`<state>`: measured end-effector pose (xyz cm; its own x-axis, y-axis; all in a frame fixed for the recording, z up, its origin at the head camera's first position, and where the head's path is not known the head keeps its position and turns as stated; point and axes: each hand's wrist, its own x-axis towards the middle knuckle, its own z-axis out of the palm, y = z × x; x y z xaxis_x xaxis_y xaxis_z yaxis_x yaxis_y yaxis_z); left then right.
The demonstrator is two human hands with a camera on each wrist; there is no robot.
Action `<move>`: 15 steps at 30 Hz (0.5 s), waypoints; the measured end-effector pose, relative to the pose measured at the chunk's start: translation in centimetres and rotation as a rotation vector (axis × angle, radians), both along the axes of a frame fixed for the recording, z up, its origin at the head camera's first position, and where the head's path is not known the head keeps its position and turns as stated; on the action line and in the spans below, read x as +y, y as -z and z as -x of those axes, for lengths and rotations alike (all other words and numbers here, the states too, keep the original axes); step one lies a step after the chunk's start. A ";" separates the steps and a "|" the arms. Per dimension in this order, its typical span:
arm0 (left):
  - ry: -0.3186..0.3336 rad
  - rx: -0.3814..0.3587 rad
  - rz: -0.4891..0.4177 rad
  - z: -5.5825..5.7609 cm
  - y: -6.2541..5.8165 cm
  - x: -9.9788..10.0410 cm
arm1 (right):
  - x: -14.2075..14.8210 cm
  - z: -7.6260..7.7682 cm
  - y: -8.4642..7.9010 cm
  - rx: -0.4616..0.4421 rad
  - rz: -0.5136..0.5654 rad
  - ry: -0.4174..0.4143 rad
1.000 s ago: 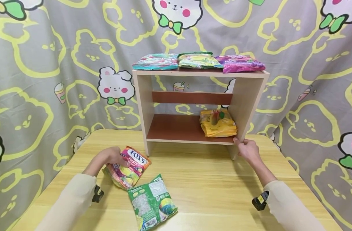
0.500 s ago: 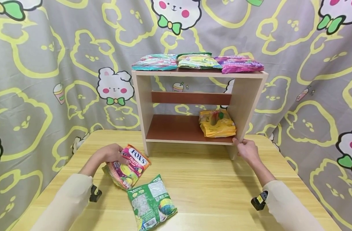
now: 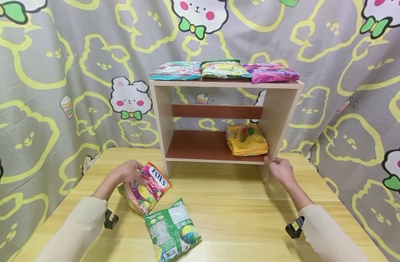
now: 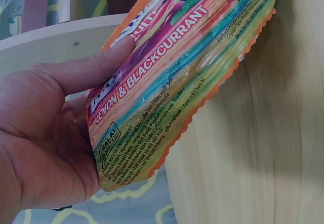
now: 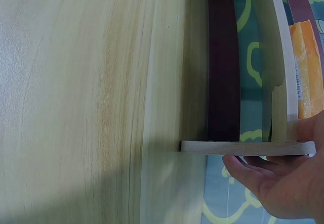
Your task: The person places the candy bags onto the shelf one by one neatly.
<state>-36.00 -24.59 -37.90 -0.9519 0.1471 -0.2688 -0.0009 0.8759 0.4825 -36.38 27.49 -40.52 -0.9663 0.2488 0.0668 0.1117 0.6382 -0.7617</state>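
Observation:
My left hand [image 3: 130, 172] grips a Fox's fruit candy bag [image 3: 151, 187] by its edge at the table's left. In the left wrist view the thumb lies over the bag's printed face [image 4: 167, 67], and the other fingers are hidden behind it. My right hand [image 3: 282, 170] holds the right side panel of a small wooden shelf [image 3: 216, 160] near the lower board. In the right wrist view the fingers [image 5: 248, 171] lie on the panel's outer side, the thumb by the board. A green candy bag [image 3: 173, 231] lies on the table beside the Fox's bag.
A yellow candy bag [image 3: 247, 142] sits at the right end of the lower board. On the top board lie a teal bag [image 3: 177, 71], a yellow-green bag [image 3: 224, 69] and a pink-purple bag [image 3: 272, 72]. A patterned curtain [image 3: 98, 65] hangs behind the wooden table [image 3: 239, 214].
The Fox's bag has lifted and tilted slightly, its top corner rising with my left hand. My right hand stays on the shelf panel.

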 end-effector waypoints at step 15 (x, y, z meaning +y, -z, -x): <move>0.029 0.061 0.049 -0.2 -1.7 1.0 | 0.0 -0.1 -0.1 -0.008 0.000 -0.003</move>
<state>-35.79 -23.57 -36.22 -0.9623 0.1627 -0.2178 0.0528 0.8977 0.4375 -36.28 27.46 -40.39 -0.9675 0.2457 0.0594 0.1155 0.6386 -0.7608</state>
